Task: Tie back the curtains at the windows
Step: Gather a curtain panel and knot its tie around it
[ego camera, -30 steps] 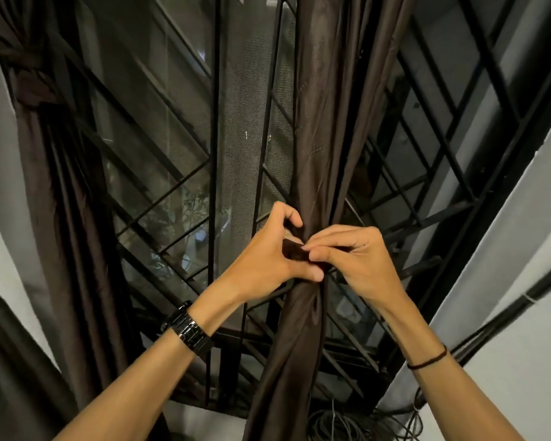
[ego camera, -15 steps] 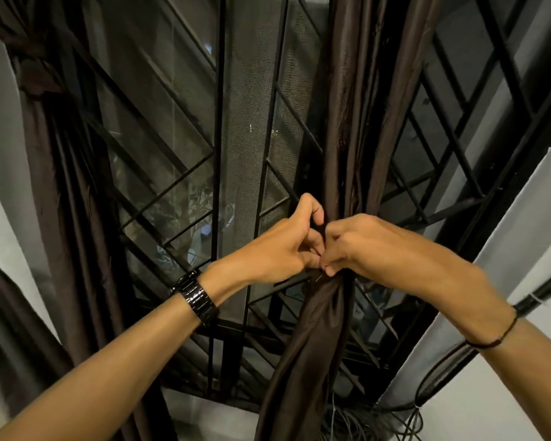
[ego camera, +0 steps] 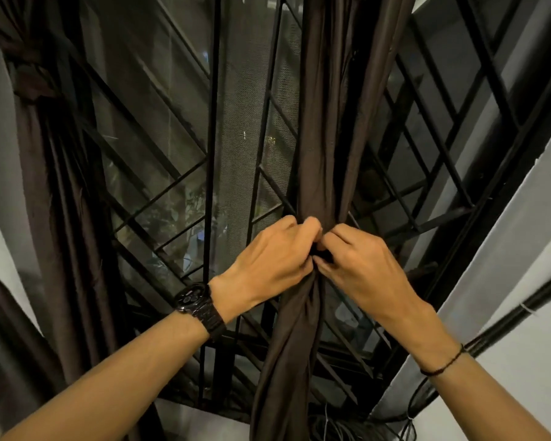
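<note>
Our left hand (ego camera: 268, 259) and right hand (ego camera: 363, 265) pinch the bunched curtain (ego camera: 318, 173) at its waist — it hangs 12 to 6 o'clock. It looks soft and likely slippery; we'd hold at the gather.

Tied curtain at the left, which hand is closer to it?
Left. The left hand grips the middle curtain on the side toward the tied curtain; the right hand grips its far side.

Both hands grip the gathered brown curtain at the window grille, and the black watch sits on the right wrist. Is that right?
Not quite. The head view shows the black watch on the left wrist; the right wrist has only a thin dark band. The left hand and right hand do grip the gathered brown curtain.
</note>
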A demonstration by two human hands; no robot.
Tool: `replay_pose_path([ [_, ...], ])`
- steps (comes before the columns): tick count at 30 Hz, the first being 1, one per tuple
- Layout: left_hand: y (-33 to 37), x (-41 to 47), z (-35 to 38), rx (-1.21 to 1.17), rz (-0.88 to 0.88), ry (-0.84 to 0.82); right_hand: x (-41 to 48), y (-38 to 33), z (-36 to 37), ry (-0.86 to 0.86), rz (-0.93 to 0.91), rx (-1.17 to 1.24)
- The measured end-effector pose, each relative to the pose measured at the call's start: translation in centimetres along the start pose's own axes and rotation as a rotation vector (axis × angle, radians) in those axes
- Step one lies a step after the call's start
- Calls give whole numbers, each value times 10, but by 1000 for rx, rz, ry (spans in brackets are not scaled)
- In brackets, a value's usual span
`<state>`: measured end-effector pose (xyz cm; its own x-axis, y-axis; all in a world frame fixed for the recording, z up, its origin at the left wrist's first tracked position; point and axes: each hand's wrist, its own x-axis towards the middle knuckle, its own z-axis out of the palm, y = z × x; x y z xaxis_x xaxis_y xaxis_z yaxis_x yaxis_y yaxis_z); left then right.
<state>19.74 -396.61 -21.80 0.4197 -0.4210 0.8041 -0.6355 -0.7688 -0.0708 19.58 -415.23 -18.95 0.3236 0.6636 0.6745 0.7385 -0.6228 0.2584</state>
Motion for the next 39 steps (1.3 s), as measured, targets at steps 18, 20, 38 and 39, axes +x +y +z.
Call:
replay_pose_path([
  [18,36,-7,3,-968,-1015,330,-26,-9,49,520,151,47],
  [20,39,-2,-2,-1018,-1109,375,-27,-11,53,499,174,65],
  [38,-4,-28,8,-685,-1106,642,-33,-44,60,155,358,16],
  [39,-5,-34,6,-433,-951,538,-34,-45,58,174,351,11],
])
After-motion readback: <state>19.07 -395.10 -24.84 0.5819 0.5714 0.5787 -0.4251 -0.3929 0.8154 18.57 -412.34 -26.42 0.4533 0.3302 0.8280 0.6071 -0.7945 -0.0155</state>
